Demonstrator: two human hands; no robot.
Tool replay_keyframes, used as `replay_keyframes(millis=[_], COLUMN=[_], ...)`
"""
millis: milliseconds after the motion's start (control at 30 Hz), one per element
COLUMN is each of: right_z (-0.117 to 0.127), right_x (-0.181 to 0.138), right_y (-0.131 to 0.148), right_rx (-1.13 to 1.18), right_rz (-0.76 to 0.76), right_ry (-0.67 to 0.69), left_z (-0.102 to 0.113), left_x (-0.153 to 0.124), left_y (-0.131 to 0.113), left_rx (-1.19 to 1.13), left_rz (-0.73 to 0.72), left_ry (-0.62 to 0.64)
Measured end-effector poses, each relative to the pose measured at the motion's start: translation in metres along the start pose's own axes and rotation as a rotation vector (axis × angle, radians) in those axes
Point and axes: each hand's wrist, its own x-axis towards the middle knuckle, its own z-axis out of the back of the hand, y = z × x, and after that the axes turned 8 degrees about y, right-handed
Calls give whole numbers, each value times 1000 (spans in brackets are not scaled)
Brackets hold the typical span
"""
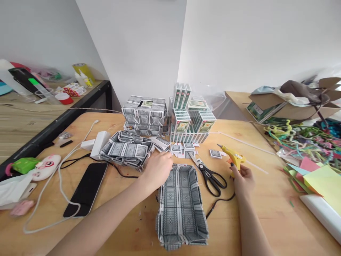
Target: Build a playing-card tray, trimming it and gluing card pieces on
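Note:
My right hand (243, 177) is wrapped round the handle of a yellow hot glue gun (234, 156), its nozzle pointing left and away from me. My left hand (158, 165) is curled at the far left corner of an open box made of playing cards (178, 199); whatever its fingertips pinch is hidden. Just beyond that hand lie loose playing cards (161, 143) and small card stacks (189, 154). Black-handled scissors (211, 177) rest between the box and the glue gun. Left of my left hand, another card box (128, 151) holds folded card pieces.
Card packs (191, 121) are piled at the back, beside stacked card-built boxes (145, 113). A phone (86, 190) and white cable (60, 185) lie on the left. Coloured paper (317, 177), pipe cleaners (295, 142) and a cardboard box (290, 101) fill the right side.

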Motion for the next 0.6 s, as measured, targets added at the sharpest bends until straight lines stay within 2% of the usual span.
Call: replay_keyframes(millis=[167, 267, 333, 433, 600], right_z=[-1, 0, 0, 2, 3], right_x=[-2, -3, -3, -5, -20], right_y=[2, 4, 5, 7, 32], right_rx=[34, 47, 51, 72, 229], right_rz=[46, 34, 22, 53, 147], right_ry=[21, 29, 23, 66, 337], left_z=[-10, -4, 7, 26, 34], left_x=[2, 5, 6, 3, -10], left_y=[0, -1, -2, -3, -1], left_rx=[43, 51, 46, 64, 187], left_rz=[-50, -111, -133, -166, -240], left_ry=[-6, -69, -175, -420, -695])
